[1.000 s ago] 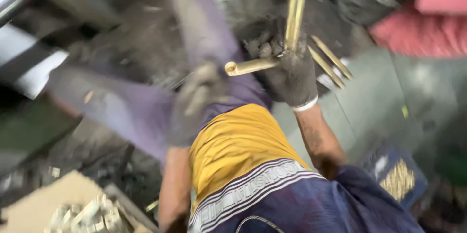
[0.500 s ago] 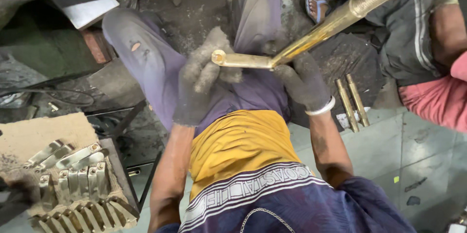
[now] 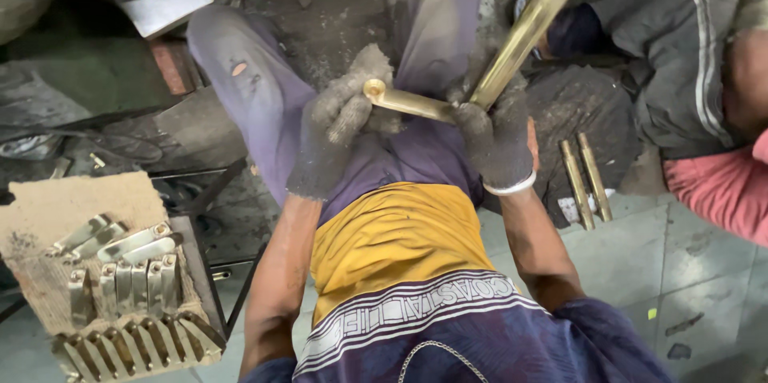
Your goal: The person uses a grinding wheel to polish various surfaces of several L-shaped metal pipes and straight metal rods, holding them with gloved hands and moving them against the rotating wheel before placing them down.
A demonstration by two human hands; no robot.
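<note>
I am seated, looking down at my lap. My left hand (image 3: 332, 131), in a dirty grey knit glove, holds the open end of a short brass tube (image 3: 404, 100) that lies across my thighs. My right hand (image 3: 496, 143), gloved the same way, grips the other end of that tube together with the lower end of a long brass rod (image 3: 532, 23). The rod rises up and to the right out of the top of the view. Where tube and rod meet is hidden by my right glove.
At lower left a board (image 3: 48, 207) carries several cut brass pieces (image 3: 128, 287) in rows. Two short brass rods (image 3: 586, 179) lie on the floor at right. Another person's leg in grey trousers (image 3: 680, 55) and a pink sleeve (image 3: 720, 191) are at right.
The view has swung down and steadied. The long brass rod has tilted more upright, and both hands have stayed on the brass tube over my lap.
</note>
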